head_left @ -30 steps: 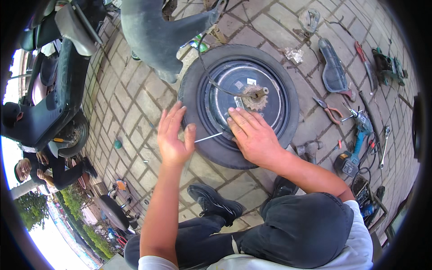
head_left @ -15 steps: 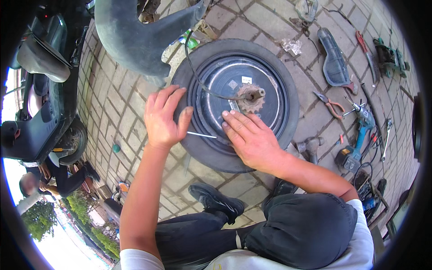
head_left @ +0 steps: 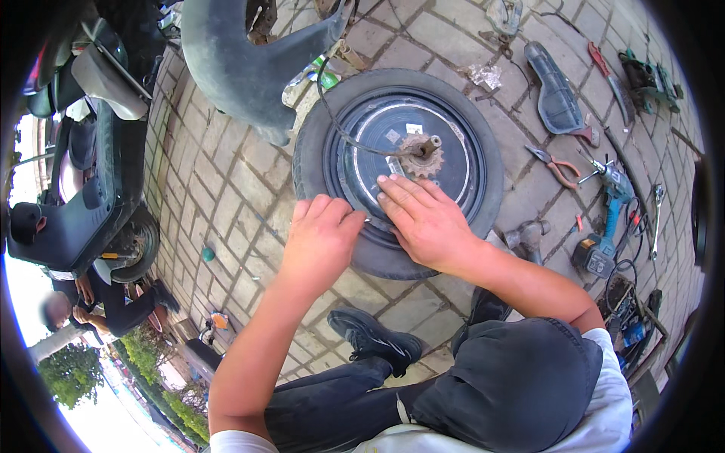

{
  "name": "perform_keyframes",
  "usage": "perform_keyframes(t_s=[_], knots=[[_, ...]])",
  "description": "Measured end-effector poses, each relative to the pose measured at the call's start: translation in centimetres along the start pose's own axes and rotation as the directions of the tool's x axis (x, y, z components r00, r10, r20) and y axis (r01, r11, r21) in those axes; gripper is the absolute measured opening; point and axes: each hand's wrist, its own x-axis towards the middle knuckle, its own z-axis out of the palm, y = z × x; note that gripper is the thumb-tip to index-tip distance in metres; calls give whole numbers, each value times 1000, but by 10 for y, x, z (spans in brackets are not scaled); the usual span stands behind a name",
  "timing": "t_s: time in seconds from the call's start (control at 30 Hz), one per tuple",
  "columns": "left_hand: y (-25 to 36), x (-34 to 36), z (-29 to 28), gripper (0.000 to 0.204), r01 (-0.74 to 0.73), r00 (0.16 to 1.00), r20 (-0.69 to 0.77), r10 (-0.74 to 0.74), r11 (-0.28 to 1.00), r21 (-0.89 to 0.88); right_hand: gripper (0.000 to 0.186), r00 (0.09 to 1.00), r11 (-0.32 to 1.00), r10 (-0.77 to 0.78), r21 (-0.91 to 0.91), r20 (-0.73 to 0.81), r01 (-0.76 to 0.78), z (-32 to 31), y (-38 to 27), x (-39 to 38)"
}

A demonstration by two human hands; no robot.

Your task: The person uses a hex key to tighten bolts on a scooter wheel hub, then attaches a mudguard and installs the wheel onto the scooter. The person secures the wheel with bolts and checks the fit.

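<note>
Wheel [head_left: 385, 121] laid flat on the paving [head_left: 226, 174], near mid-frame

The wheel lay on its side above the centre of the frame, toothed ring [head_left: 418, 164] and stub axle [head_left: 433, 142] facing up. The right grip [head_left: 424, 220] was spread flat across the lower part of the metal face, with nothing visible in it. At the wheel's lower left, the left grip [head_left: 326, 232] was curled closed, the tip of a thin metal rod [head_left: 368, 220] showing past the thumb; whether it touched the tyre [head_left: 483, 181] could not be told.

With that metal middle, the wheel was probably heavy and awkward. The tyre looked stiff but not slippery, and its outer edge, taken on opposite sides, seemed the best hold. The cable [head_left: 347, 138] looked bendable and easily damaged, a poor handle. The rod was likely light, stiff and rather slick.
</note>
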Motion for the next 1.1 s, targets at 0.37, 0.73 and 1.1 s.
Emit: perform_keyframes(t_s=[0.37,0.73,1.1], knots=[[14,0,-11,12,198,967,-96,-237,932,-302,33,998,1000,-3,-17,-56,2,-1,1,-3],[41,-15,22,8,457,843,-117,-525,813,-361,36,998,1000,13,18,-67,-12,0,2,-5],[46,-11,19,8,413,889,-151,-433,899,-146,35,994,1000,8,13,-105,-6,7,4,-7]])
